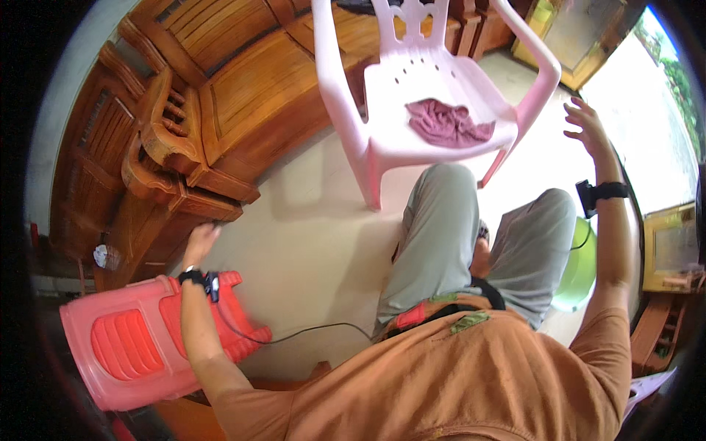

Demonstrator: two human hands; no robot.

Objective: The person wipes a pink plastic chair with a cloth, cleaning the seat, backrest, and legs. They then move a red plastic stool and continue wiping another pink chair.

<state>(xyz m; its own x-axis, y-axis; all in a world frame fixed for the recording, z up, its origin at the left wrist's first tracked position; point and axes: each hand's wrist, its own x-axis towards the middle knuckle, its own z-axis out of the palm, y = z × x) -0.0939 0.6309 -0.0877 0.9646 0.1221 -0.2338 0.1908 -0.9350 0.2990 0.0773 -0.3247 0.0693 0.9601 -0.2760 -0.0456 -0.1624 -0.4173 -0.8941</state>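
Note:
My left hand (202, 241) is blurred, low beside the base of a carved wooden bench (248, 93); its fingers are too indistinct to tell whether they touch anything. Under that forearm are red plastic stools (127, 344), seemingly stacked and tipped on their side. My right hand (588, 128) is raised at the right with its fingers apart, holding nothing, near the arm of a pale pink plastic armchair (380, 132). A crumpled mauve cloth (449, 124) lies on the chair's seat, in front of my knees. Both wrists wear black straps with small devices.
A black cable (309, 329) runs from my left wrist device towards my waist. Beside my right leg stands a green plastic basin (576, 270). Pale floor (309, 259) lies between bench and legs. At the right are a bright doorway and a yellow-framed door panel (670, 248).

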